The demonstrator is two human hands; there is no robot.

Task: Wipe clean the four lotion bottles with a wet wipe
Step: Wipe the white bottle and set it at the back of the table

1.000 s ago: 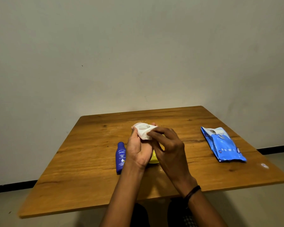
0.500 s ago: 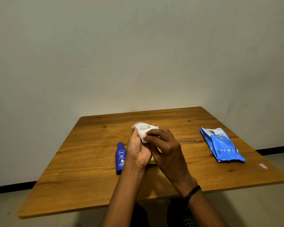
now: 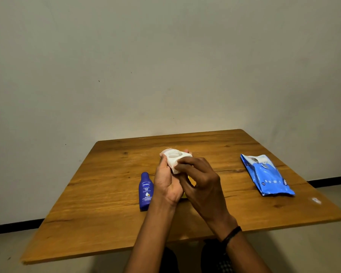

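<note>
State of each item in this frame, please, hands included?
Blue lotion bottle: lying flat on table, cap on.
Wet wipe: wrapped over an object, mostly hidden.
Left hand: grips the wrapped object.
Right hand: pinches the wet wipe.
Wipes pack: lying flat, flap appears open.
Yellow item: mostly hidden behind hands.

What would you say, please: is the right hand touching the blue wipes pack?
Apart. The head view shows bare table between the right hand and the blue wipes pack.
</note>
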